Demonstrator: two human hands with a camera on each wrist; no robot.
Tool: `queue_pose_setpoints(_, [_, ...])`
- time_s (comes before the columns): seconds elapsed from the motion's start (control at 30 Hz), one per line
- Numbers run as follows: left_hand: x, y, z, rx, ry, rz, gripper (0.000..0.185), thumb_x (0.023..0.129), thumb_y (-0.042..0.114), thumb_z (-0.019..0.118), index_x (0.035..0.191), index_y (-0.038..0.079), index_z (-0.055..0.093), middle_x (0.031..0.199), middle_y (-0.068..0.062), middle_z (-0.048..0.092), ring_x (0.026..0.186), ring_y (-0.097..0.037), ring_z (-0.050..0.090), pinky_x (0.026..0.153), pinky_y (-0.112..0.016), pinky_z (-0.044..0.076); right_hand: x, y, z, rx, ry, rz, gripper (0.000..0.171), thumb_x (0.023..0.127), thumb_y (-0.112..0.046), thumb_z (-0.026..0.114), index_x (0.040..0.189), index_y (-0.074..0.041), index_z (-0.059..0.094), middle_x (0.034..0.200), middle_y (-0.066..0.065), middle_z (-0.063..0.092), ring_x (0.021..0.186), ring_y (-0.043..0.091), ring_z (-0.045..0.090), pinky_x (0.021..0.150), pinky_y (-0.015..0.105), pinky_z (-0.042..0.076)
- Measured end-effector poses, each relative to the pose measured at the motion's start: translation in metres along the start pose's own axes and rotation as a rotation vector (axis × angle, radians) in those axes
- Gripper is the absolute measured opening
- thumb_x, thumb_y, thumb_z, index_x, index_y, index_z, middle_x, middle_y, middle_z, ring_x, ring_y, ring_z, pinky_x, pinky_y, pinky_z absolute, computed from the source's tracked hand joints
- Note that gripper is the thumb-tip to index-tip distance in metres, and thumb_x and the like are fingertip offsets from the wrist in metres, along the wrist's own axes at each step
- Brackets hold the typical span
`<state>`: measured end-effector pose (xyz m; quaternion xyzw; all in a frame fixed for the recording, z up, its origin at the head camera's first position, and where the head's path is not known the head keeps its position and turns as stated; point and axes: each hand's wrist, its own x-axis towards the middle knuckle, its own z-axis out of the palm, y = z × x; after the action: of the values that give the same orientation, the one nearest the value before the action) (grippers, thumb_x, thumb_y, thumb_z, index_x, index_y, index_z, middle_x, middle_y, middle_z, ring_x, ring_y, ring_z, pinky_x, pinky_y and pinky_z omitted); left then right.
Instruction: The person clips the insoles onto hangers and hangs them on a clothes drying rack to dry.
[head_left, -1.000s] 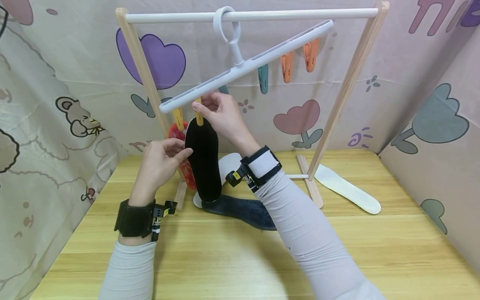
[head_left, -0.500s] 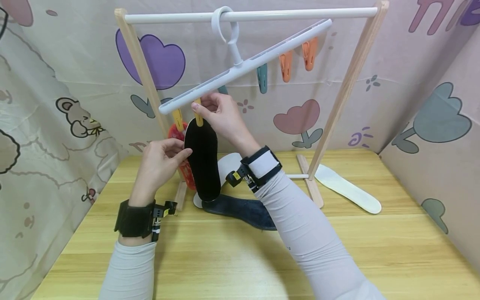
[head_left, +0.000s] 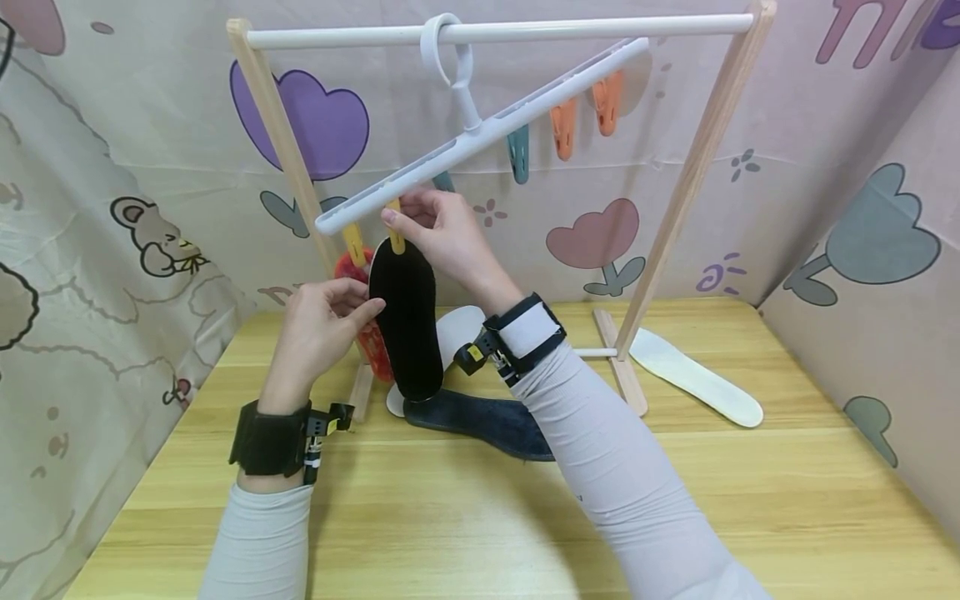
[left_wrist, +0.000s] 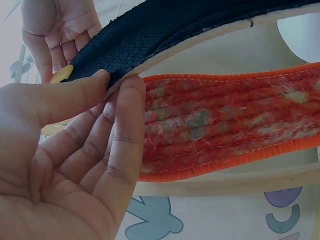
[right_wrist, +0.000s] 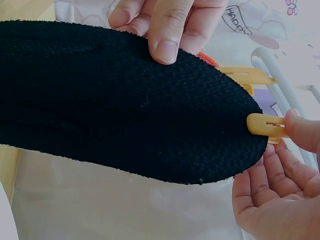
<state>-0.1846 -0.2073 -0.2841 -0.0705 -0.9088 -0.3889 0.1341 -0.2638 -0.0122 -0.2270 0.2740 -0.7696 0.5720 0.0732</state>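
A black insole (head_left: 407, 325) hangs upright below the low left end of the white hanger (head_left: 480, 137). My left hand (head_left: 318, 333) pinches its left edge between thumb and fingers, as the left wrist view shows close up. At the insole's top, my right hand (head_left: 450, 237) pinches a yellow clothespin (right_wrist: 267, 126), whose tip overlaps the insole's end in the right wrist view. Just behind hangs a red insole (left_wrist: 210, 122) with an orange stitched border, under a second yellow clothespin (head_left: 354, 244).
The hanger hooks over the white bar of a wooden rack (head_left: 678, 192). Orange clothespins (head_left: 563, 129) and a teal clothespin (head_left: 518, 154) hang from its raised right side. On the table (head_left: 420, 517) lie a dark blue insole (head_left: 480, 423) and white insoles, one at the right (head_left: 697, 379).
The hanger's raised right end and its clothespins have shifted slightly left and down. Both hands keep nearly the same place on the insole and the yellow clothespin.
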Motion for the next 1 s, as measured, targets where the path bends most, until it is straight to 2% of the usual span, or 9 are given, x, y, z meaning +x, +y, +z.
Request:
queue_pose_setpoints(0.23, [0.001, -0.001, 0.002, 0.001, 0.007, 0.006, 0.024, 0.103, 0.024, 0.075, 0.115, 0.003, 0.077, 0.101, -0.018, 0.081, 0.089, -0.03, 0.073, 0.084, -0.038, 0.055, -0.005, 0.003, -0.001, 0.01, -0.001, -0.003, 0.036, 0.106, -0.025, 0.071, 0.133, -0.002, 0.072, 0.126, 0.013, 0.078, 0.115, 0.021, 0.076, 0.101, 0.028, 0.059])
queue_pose_setpoints(0.5, [0.002, 0.0, 0.004, -0.002, 0.002, 0.008, 0.025, 0.102, 0.024, 0.076, 0.116, 0.003, 0.077, 0.104, -0.018, 0.081, 0.092, -0.031, 0.077, 0.085, -0.037, 0.058, -0.008, 0.006, -0.004, 0.005, -0.001, 0.002, 0.039, 0.106, -0.027, 0.071, 0.135, -0.002, 0.071, 0.127, 0.012, 0.078, 0.114, 0.02, 0.075, 0.101, 0.027, 0.059])
queue_pose_setpoints(0.77, [0.003, -0.001, 0.005, -0.013, 0.01, 0.019, 0.026, 0.102, 0.022, 0.076, 0.116, 0.0, 0.076, 0.107, -0.021, 0.08, 0.099, -0.036, 0.077, 0.094, -0.051, 0.061, -0.012, 0.013, -0.011, -0.019, -0.039, 0.004, 0.038, 0.108, -0.024, 0.068, 0.14, -0.003, 0.069, 0.133, 0.012, 0.076, 0.118, 0.02, 0.075, 0.104, 0.028, 0.059])
queue_pose_setpoints(1.0, [0.003, 0.0, 0.005, -0.02, -0.009, -0.013, 0.028, 0.102, 0.021, 0.076, 0.121, 0.0, 0.075, 0.11, -0.022, 0.08, 0.101, -0.036, 0.078, 0.096, -0.053, 0.062, -0.018, 0.019, -0.018, -0.052, -0.052, 0.004, 0.037, 0.108, -0.024, 0.067, 0.139, -0.004, 0.07, 0.134, 0.012, 0.076, 0.12, 0.021, 0.074, 0.105, 0.03, 0.059])
